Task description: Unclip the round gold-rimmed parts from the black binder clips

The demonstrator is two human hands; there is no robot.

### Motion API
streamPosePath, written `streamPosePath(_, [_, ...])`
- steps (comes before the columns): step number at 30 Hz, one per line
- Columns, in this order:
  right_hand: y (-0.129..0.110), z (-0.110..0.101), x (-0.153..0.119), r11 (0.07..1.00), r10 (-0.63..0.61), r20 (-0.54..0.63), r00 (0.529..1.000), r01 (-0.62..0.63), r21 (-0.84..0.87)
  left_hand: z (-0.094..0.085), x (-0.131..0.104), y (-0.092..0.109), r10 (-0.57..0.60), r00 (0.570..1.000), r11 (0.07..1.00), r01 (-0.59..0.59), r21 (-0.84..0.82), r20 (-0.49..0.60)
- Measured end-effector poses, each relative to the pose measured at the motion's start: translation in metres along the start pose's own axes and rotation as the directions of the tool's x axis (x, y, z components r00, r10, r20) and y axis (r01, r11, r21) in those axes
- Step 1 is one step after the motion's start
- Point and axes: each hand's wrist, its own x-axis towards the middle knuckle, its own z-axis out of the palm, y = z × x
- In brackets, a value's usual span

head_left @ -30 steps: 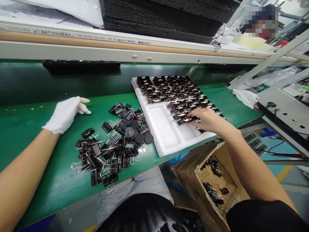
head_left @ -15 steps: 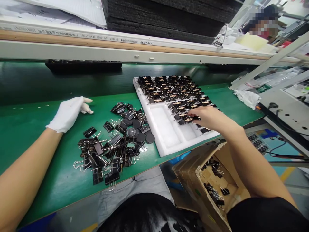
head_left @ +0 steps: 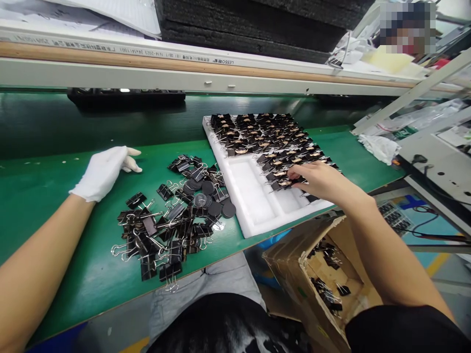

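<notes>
My left hand (head_left: 105, 171), in a white glove, rests on the green tabletop with its fingers loosely apart and nothing in them. Right of it lies a loose pile of black binder clips (head_left: 147, 240) with silver wire handles. Several flat dark discs (head_left: 214, 209) lie among them. A white foam tray (head_left: 253, 196) holds rows of binder clips (head_left: 257, 132) with tan pieces in them. Over the tray's near right part, my bare right hand (head_left: 320, 179) has thumb and fingers closed around a binder clip (head_left: 285, 183); its far side is hidden by the hand.
Below the table's front edge stands an open cardboard box (head_left: 287, 260) with some binder clips inside. A shelf (head_left: 147, 73) crosses above the back of the table, carrying black foam blocks (head_left: 250, 29) and papers. White equipment (head_left: 437, 162) stands at the right. A person is in the background.
My right hand has shifted very slightly right at the same row of clips. My left hand and the loose pile have stayed in place.
</notes>
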Motion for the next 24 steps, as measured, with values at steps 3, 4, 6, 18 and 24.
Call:
streamPosePath(3, [-0.002, -0.002, 0.0, 1.0, 0.025, 0.053, 0.998, -0.025, 0.008, 0.0, 0.0, 0.0, 0.002, 1.0, 1.0, -0.002, -0.006, -0.007])
streamPosePath(4, [-0.003, -0.003, 0.0, 0.999, 0.043, 0.077, 0.996, -0.045, 0.019, 0.0, 0.0, 0.0, 0.006, 1.0, 1.0, -0.006, -0.01, -0.005])
streamPosePath(6, [-0.01, -0.007, 0.0, 0.996, 0.07, 0.11, 0.991, -0.076, 0.051, 0.0, 0.0, -0.003, 0.016, 1.0, 1.0, -0.016, -0.021, -0.005])
streamPosePath(18, [-0.129, -0.037, 0.082, 0.973, -0.145, -0.176, 0.974, 0.173, 0.152, 0.003, -0.003, -0.016, 0.08, 0.991, 0.976, -0.099, -0.195, -0.104])
streamPosePath(24, [-0.171, 0.006, 0.176, 0.74, -0.245, -0.388, 0.889, 0.43, 0.517, -0.006, -0.034, -0.015, 0.016, 0.999, 0.97, -0.008, -0.245, 0.03])
